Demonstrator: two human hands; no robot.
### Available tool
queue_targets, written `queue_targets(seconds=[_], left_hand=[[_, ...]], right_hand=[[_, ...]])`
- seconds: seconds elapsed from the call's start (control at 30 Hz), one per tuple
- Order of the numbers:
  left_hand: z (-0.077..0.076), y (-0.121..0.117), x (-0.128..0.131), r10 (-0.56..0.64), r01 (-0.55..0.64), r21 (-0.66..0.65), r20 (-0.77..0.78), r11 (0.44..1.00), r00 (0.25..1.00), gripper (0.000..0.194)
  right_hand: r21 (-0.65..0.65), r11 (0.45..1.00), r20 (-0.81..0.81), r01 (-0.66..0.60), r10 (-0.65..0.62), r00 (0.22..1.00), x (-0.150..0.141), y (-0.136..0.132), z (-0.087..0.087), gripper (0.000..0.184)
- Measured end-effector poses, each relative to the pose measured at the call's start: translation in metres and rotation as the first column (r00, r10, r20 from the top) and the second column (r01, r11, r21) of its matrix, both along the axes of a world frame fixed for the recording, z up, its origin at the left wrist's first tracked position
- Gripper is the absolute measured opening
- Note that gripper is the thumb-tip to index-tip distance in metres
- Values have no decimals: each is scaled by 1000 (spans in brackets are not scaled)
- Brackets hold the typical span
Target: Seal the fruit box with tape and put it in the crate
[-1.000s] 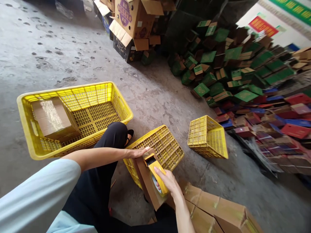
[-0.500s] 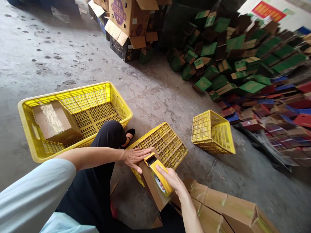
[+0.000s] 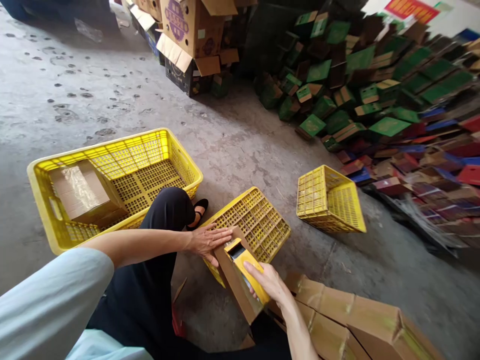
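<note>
My right hand is wrapped round a yellow tape dispenser, whose front end rests at the far end of a narrow cardboard box. Flat on that same end lies my left hand, fingers stretched out beside the dispenser's head. The box sits at an angle against an upturned yellow crate, and its near end reaches towards my lap. My right fingers partly hide the tape roll.
A yellow basket at left holds a taped carton. Another yellow crate lies on its side at right. Several taped cartons are at lower right. Behind are stacked boxes and a heap of green cartons.
The dispenser has shifted slightly to the right and tilted in my right hand, so its tape roll shows less. My left hand stays on the box. The view has moved a little.
</note>
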State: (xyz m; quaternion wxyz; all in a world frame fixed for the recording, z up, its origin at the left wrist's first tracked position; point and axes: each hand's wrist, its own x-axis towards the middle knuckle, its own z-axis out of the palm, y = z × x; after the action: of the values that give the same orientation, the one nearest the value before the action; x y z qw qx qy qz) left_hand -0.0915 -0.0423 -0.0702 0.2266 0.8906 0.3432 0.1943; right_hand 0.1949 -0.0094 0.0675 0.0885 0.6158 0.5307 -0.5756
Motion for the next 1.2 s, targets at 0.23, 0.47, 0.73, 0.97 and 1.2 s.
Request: queue_targets(seconds=[0.23,0.47,0.73,0.97,1.2], left_hand=[[-2,0,15,-53,54,77,-10,996,999,124],[-9,1,21,-17,20,69,-41,997,999,110],[-4,1,19,-22,27,74,-69,997,997,109],[-1,-3,22,5,-1,94,-48,996,999,114],[-2,-10,32,-39,42,101,-30,994,999,112]], right_hand=[[36,999,28,39,-40,999,-3,-5,0,44],[37,999,49,-9,7,999,-10,-5,8,44],[-28,1000,3,6,-6,1000,2,-5,1,43],[-36,996,-27,87,-88,996,14,-12,-3,44],[-11,995,19,96,-96,995,13,-13,-7,44]])
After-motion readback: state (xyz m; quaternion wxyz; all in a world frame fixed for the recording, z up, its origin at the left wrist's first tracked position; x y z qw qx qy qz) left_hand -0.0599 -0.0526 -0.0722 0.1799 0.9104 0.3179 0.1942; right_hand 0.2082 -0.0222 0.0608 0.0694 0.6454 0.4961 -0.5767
